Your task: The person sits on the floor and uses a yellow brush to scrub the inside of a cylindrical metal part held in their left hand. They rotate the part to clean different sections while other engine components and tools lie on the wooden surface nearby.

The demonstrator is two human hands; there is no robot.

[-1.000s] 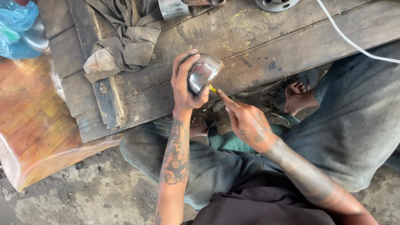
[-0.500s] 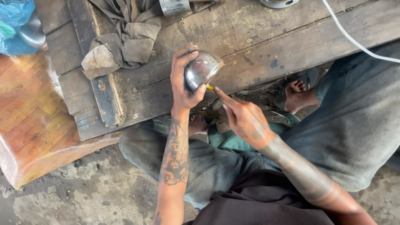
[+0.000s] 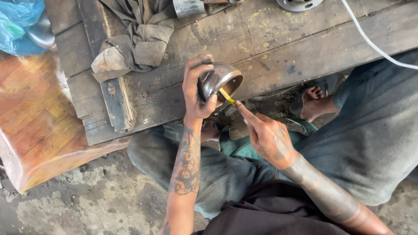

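Note:
My left hand (image 3: 195, 92) grips a small shiny metal bowl (image 3: 216, 79), tilted so its open mouth faces right and down. My right hand (image 3: 266, 135) holds a thin yellow stick (image 3: 227, 96) between its fingers, index finger stretched along it. The stick's tip touches the bowl's rim at the lower edge. Both hands hover over the front edge of a worn wooden plank bench (image 3: 278, 48), above my knees in grey trousers.
A dirty grey rag (image 3: 135, 39) lies on the planks at upper left. A metal cylinder (image 3: 188, 7) and a round metal part (image 3: 299, 4) sit at the top edge. A white cable (image 3: 370, 41) crosses the right. An orange wooden block (image 3: 35, 117) and blue plastic bag (image 3: 17, 26) are left. A sandalled foot (image 3: 311, 102) rests below the bench.
The bowl has turned in my left hand so its mouth now faces the right hand. More of the yellow stick shows, its tip now at the rim.

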